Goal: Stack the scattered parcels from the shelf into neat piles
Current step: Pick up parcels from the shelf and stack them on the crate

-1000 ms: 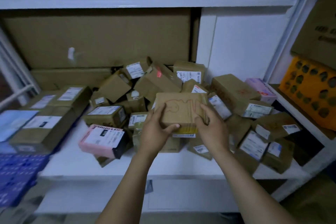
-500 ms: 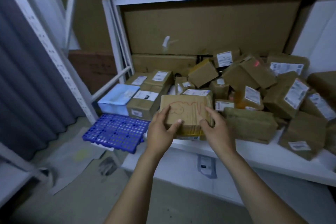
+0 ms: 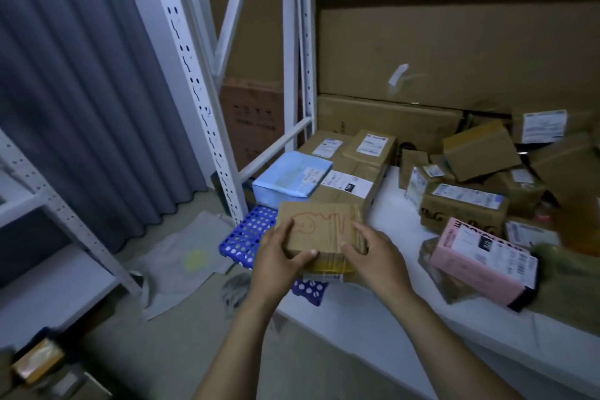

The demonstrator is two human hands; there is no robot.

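Parcel (image 3: pixel 324 227) has moved left, partly above blue grid (image 3: pixel 240 237).

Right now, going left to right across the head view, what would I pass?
Grey curtain → white perforated upright → left hand → brown parcel with red scribble, gripped by both hands → right hand → pink parcel.

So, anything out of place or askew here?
Yes: the brown parcels on the shelf lie tumbled at angles, unlike the squared boxes at left; the pink box sits askew near the front edge.
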